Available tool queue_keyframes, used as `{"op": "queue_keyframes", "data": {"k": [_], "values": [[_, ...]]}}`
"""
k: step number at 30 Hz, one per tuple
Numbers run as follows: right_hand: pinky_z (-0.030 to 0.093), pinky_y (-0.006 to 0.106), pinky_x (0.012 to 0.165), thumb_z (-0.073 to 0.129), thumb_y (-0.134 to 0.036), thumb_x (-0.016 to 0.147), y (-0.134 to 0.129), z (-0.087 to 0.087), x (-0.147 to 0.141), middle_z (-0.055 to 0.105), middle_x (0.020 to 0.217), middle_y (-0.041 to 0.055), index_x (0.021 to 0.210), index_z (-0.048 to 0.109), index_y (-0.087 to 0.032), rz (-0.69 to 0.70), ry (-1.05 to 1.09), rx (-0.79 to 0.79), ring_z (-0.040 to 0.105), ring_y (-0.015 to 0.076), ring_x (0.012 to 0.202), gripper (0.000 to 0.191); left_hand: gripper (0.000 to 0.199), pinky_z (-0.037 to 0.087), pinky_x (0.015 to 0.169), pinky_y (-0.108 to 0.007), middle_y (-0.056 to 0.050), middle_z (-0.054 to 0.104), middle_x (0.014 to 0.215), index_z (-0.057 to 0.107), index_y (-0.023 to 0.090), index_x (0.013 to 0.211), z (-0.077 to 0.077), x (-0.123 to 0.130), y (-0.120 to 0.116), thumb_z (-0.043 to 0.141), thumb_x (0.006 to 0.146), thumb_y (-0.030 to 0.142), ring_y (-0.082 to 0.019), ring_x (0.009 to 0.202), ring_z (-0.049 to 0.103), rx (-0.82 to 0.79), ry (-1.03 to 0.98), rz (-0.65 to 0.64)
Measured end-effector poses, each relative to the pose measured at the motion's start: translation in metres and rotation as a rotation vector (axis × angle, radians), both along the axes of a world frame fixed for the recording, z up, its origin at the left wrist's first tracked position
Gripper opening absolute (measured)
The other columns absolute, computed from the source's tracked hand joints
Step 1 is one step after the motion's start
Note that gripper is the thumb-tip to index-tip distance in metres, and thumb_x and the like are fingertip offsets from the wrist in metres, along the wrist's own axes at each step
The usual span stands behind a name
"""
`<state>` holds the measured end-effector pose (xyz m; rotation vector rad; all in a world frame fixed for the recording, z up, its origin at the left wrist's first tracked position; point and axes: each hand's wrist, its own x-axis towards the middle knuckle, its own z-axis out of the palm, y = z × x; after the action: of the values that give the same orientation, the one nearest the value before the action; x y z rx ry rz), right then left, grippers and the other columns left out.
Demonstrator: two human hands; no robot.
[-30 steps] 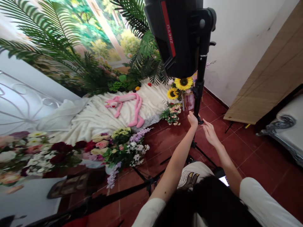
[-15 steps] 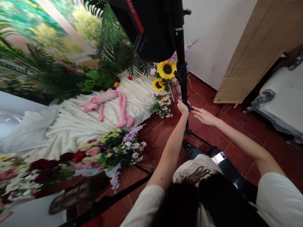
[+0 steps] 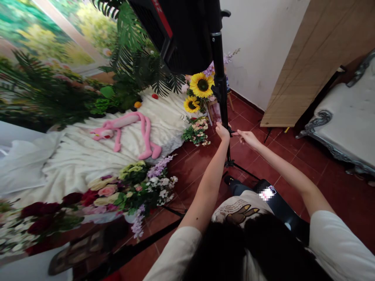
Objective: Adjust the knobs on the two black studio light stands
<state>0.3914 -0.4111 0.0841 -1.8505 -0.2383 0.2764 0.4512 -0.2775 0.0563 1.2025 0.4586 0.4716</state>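
Observation:
A black light stand rises in front of me, with a large black lamp housing at its top. My left hand is wrapped round the stand's pole, its thumb side up. Just right of the pole, my right hand has its index finger stretched toward a small dark knob on the stand, the other fingers partly curled. Whether the fingertip presses on the knob is too small to tell. The stand's legs spread out on the floor below my hands.
A pink plush toy lies on a white fur blanket at the left. Flowers and sunflowers stand nearby. A second black pole crosses the lower left. A silver-framed sofa is at the right.
The fingers of my right hand have curled, leaving the index finger extended near the knob. My left hand stays round the pole. The whole view has shifted slightly.

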Motion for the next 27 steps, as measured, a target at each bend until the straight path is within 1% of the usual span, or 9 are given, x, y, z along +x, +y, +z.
{"op": "queue_keyframes", "data": {"k": [2,4,8,10,12,14,19,23,27], "values": [[0.047,0.027,0.048,0.061,-0.065,0.080,0.003,0.004,0.005,0.062,0.055,0.0005,0.087,0.068,-0.018,-0.059,0.046,0.023,0.055,0.0140,0.047,0.047,0.055,0.046,0.055,-0.023,-0.002,0.055,0.052,0.050,0.020,0.057,-0.001,-0.001,0.000,0.020,0.095,0.047,-0.012,0.048,0.054,0.002,-0.006,0.004],[0.048,0.027,0.052,0.073,-0.057,0.074,0.007,0.007,0.007,0.066,0.064,0.0006,0.087,0.061,-0.021,-0.095,-0.034,-0.027,0.059,0.0146,0.052,0.041,0.055,0.046,0.055,-0.023,-0.003,0.055,0.053,0.050,0.020,0.057,-0.001,-0.002,0.000,0.020,0.095,0.047,-0.012,0.048,0.054,0.009,-0.019,0.001],[0.051,0.033,0.071,0.069,-0.045,0.080,0.014,0.008,0.004,0.070,0.075,0.0004,0.093,0.054,-0.024,-0.143,-0.262,-0.210,0.066,0.0180,0.068,0.029,0.056,0.047,0.056,-0.024,-0.003,0.056,0.054,0.051,0.020,0.057,0.000,-0.003,0.000,0.019,0.095,0.047,-0.012,0.048,0.054,0.014,-0.029,-0.017],[0.052,0.033,0.073,0.064,-0.045,0.084,0.018,0.005,0.003,0.070,0.075,-0.0001,0.094,0.053,-0.025,-0.178,-0.275,-0.225,0.067,0.0187,0.070,0.025,0.057,0.047,0.056,-0.023,-0.003,0.055,0.053,0.050,0.020,0.055,0.001,-0.004,0.000,0.020,0.095,0.047,-0.012,0.047,0.054,0.008,-0.028,-0.017],[0.052,0.032,0.070,0.062,-0.047,0.084,0.022,0.000,0.004,0.069,0.072,-0.0001,0.093,0.053,-0.025,-0.224,-0.218,-0.167,0.067,0.0190,0.070,0.026,0.057,0.046,0.054,-0.024,-0.003,0.055,0.052,0.050,0.020,0.055,0.004,-0.005,0.001,0.022,0.096,0.049,-0.012,0.047,0.053,0.001,-0.026,-0.016],[0.053,0.031,0.065,0.062,-0.050,0.083,0.026,-0.005,0.006,0.069,0.071,0.0006,0.092,0.051,-0.025,-0.276,-0.136,-0.060,0.068,0.0193,0.069,0.029,0.059,0.046,0.052,-0.024,-0.004,0.056,0.051,0.050,0.019,0.055,0.006,-0.007,0.001,0.023,0.096,0.051,-0.012,0.045,0.053,-0.007,-0.025,-0.028],[0.054,0.031,0.057,0.065,-0.060,0.073,0.034,-0.014,0.011,0.068,0.071,0.0007,0.089,0.044,-0.025,-0.326,-0.018,0.188,0.069,0.0200,0.067,0.044,0.065,0.045,0.047,-0.023,-0.003,0.056,0.050,0.053,0.018,0.056,0.006,-0.012,0.004,0.021,0.095,0.060,-0.011,0.042,0.053,0.007,-0.029,-0.122],[0.055,0.032,0.058,0.067,-0.066,0.067,0.035,-0.019,0.011,0.066,0.070,-0.0006,0.087,0.041,-0.026,-0.330,-0.008,0.274,0.069,0.0206,0.065,0.052,0.067,0.045,0.045,-0.022,-0.003,0.056,0.050,0.055,0.017,0.057,0.006,-0.013,0.006,0.022,0.093,0.062,-0.011,0.041,0.053,0.022,-0.027,-0.145],[0.054,0.031,0.057,0.069,-0.064,0.066,0.038,-0.022,0.010,0.065,0.065,-0.0030,0.086,0.041,-0.026,-0.367,-0.029,0.317,0.066,0.0194,0.059,0.052,0.066,0.047,0.046,-0.024,-0.004,0.059,0.054,0.059,0.016,0.062,0.012,-0.019,0.007,0.024,0.093,0.063,-0.012,0.044,0.056,0.001,-0.024,-0.169]]}}
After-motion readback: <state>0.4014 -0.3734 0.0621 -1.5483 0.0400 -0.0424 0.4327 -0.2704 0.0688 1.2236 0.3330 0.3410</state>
